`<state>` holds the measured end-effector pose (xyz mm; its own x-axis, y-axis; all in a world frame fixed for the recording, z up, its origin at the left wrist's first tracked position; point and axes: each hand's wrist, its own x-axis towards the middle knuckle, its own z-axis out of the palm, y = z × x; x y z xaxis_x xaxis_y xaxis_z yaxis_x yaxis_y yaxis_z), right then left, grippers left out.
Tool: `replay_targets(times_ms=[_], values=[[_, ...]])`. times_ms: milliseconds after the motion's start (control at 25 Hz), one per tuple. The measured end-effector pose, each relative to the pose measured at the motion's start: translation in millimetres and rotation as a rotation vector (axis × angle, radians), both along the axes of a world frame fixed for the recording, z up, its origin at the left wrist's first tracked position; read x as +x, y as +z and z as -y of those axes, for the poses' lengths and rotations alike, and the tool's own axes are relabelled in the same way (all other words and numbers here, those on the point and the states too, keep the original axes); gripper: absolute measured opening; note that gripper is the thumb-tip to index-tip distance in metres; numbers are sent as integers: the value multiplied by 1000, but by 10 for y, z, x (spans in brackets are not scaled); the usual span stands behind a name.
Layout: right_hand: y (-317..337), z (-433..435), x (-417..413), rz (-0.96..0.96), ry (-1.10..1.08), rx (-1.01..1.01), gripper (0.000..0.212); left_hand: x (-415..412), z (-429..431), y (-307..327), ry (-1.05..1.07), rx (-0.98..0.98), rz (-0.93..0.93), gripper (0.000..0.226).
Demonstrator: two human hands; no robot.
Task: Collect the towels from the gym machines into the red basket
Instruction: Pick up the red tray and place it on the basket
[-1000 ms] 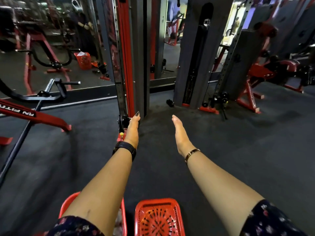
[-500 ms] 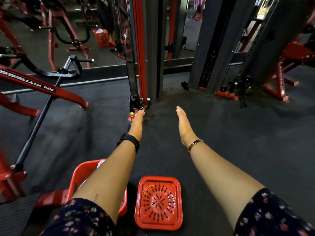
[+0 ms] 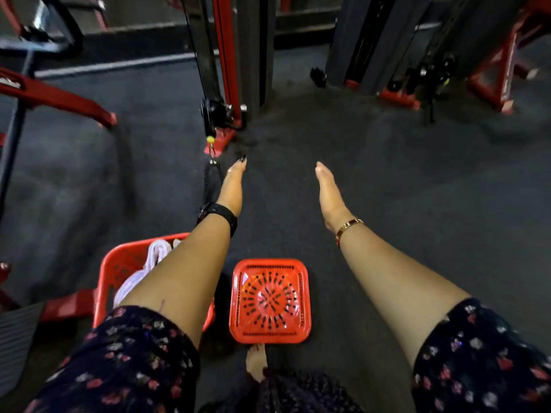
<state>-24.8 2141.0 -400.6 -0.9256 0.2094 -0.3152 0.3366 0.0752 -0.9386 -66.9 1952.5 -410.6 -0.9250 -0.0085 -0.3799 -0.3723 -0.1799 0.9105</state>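
A red basket (image 3: 113,265) stands on the floor at lower left, partly hidden under my left forearm, with pale pink-and-white towels (image 3: 149,263) inside. To its right a red perforated lid (image 3: 269,301) lies flat on the floor. My left hand (image 3: 232,186) and my right hand (image 3: 328,192) are both stretched forward over the dark floor, fingers straight, holding nothing. Both hands hover well beyond the basket and the lid.
A cable machine column (image 3: 229,55) with a pulley and hanging handle (image 3: 212,171) stands straight ahead. A red machine frame (image 3: 53,96) runs along the left, and another weight stack (image 3: 372,40) with red feet sits at the right. My bare foot (image 3: 256,362) is just below the lid.
The view has tipped downward and moved closer, so the basket, towels and lid now show fully. Both hands stay outstretched and empty.
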Motion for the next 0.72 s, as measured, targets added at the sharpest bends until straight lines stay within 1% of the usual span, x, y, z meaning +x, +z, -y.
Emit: replay_targets(times_ms=[80, 200, 280, 320, 440, 520, 600, 680, 720], values=[[-387, -53, 12, 68, -3, 16, 50, 13, -39, -376, -36, -16, 68, 52], [-1026, -83, 75, 149, -21, -14, 46, 82, -130, -962, -59, -35, 170, 55], [-1490, -73, 110, 214, 4, -8, 46, 130, -176, -1410, -36, -42, 224, 61], [-1725, -82, 115, 244, 12, -4, 46, 147, -201, -1659, -14, -46, 247, 60], [-2374, -145, 125, 286, 21, 4, 49, 175, -201, -2299, 35, -53, 309, 47], [-2853, -212, 137, 321, 28, 17, 53, 201, -188, -2730, 38, -71, 344, 44], [-3281, -281, 203, 371, 43, 28, 51, 278, -169, -3138, 18, -92, 360, 39], [-3697, -365, 276, 431, 65, 21, 51, 351, -117, -3611, -8, -72, 461, 28], [-3885, -398, 306, 479, 72, 31, 52, 379, -60, -3880, -36, -38, 490, 29]])
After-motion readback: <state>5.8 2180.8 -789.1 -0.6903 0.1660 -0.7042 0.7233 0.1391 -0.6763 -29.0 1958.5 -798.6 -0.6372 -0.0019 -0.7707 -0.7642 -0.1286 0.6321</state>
